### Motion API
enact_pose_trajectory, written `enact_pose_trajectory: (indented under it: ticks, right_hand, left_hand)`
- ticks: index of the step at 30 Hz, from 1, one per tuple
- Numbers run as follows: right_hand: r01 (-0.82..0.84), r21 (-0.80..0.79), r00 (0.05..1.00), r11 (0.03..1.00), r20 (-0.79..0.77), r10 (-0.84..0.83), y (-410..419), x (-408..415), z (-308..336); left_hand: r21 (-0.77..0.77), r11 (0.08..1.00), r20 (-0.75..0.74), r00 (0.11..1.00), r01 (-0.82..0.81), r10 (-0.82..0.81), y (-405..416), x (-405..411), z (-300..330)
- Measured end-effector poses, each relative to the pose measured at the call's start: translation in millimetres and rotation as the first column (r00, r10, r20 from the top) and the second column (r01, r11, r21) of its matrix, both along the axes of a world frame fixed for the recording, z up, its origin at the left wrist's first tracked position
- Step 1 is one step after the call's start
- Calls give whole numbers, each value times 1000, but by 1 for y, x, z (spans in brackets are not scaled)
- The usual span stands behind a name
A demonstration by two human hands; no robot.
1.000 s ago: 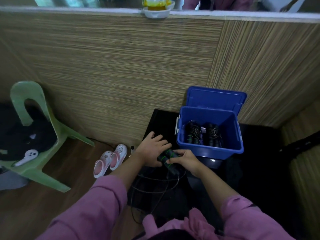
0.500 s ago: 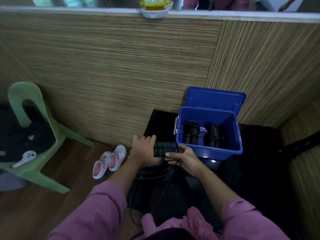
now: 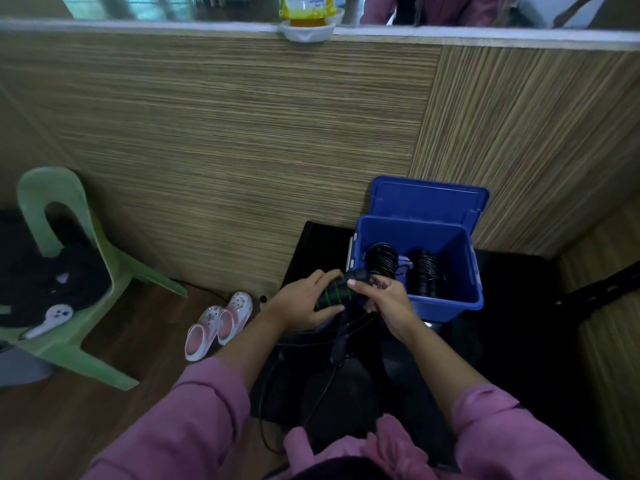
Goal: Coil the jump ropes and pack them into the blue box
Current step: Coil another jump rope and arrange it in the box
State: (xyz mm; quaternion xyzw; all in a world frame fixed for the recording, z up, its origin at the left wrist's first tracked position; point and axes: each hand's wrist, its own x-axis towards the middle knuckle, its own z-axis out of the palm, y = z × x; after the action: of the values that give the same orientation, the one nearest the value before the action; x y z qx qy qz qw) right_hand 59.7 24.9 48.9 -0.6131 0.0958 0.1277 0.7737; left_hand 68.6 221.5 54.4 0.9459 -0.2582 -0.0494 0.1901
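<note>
Both hands [image 3: 346, 299] grasp the rope handles [image 3: 334, 294], now raised beside the blue box [image 3: 446, 303] (cord [image 3: 332, 375] still uncoiled, dangling).

A green plastic chair [image 3: 69, 271] stands at the left on the wooden floor [image 3: 104, 410], with dark cloth [image 3: 52, 285] heaped on its seat. A pair of pink clogs [image 3: 218, 323] lies near the striped wall panel [image 3: 242, 150]. A yellow pouch in a white bowl [image 3: 306, 29] sits on the ledge above.
</note>
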Motion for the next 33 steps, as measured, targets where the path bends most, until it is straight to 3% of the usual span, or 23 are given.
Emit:
enact_pose_trajectory:
  ticks: [2, 5, 8, 12, 17, 21, 23, 27, 30, 33]
  right_hand:
    - [71, 119, 997, 990, -29, -68, 1, 2, 1]
    - [156, 258, 988, 953, -56, -146, 4, 7, 5]
    - [135, 183, 991, 974, -3, -137, 0, 11, 13]
    - [49, 49, 998, 998, -27, -48, -8, 14, 22]
    - [170, 23, 985, 985, -6, -170, -24, 16, 28]
    - [289, -268, 957, 919, 108, -270, -52, 23, 35]
    - [340, -329, 940, 881, 152, -306, -63, 28, 37]
    - [416, -362, 909, 834, 138, -393, -77, 35, 43]
    - [460, -335, 882, 822, 65, -467, -88, 39, 46]
    - [486, -379, 867, 788, 95, -489, -104, 39, 47]
  left_hand:
    - [22, 1000, 57, 998, 2, -3, -7, 3, 3]
    - [-64, 988, 46, 989, -140, 143, -18, 12, 11]
    - [-172, 945, -10, 960, -277, 279, -27, 23, 20]
    - [-165, 945, -25, 959, -283, 283, -48, 29, 35]
    - [-285, 936, -156, 974, -206, 167, -69, 31, 46]
    - [-377, 918, -204, 978, -120, 45, -75, 30, 50]
    - [-393, 917, -193, 981, -64, -14, -80, 30, 51]
    - [-368, 929, -187, 975, 42, -118, -93, 35, 54]
    - [-350, 934, -213, 966, 67, -149, -96, 45, 58]
    - [-328, 942, -241, 958, 71, -156, -99, 56, 62]
